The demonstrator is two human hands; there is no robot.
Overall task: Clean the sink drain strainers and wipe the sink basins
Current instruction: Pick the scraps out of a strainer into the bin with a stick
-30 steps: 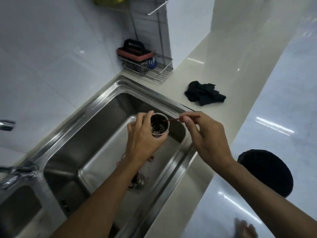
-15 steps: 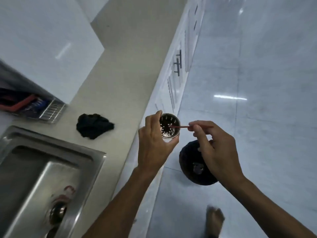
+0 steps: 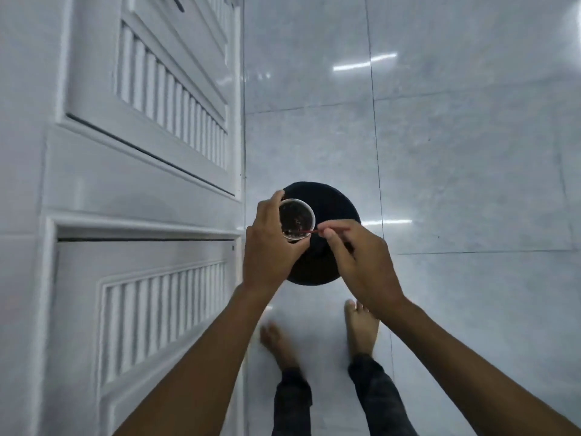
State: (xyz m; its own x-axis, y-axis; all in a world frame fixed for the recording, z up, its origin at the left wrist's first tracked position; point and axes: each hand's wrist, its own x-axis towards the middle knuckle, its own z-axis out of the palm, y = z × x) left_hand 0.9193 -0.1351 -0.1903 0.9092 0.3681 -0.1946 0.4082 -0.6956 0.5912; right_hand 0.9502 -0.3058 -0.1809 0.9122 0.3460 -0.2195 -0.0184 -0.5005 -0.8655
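The strainer (image 3: 296,219) sat cupped in the closed grip of the left hand (image 3: 271,250), mouth up, directly above the black bin (image 3: 330,212) on the floor. The right hand (image 3: 361,264), beside it, pinched a thin red stick (image 3: 309,231) lying crosswise, its tip over the rim among dark debris, probably for scraping bits loose into the bin.

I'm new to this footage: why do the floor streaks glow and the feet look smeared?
Head view: the bright streaks on the glossy floor tiles are glare from lights; the bare feet are motion-blurred; the wide lens bends the cabinet doors; the strainer stays fairly sharp.
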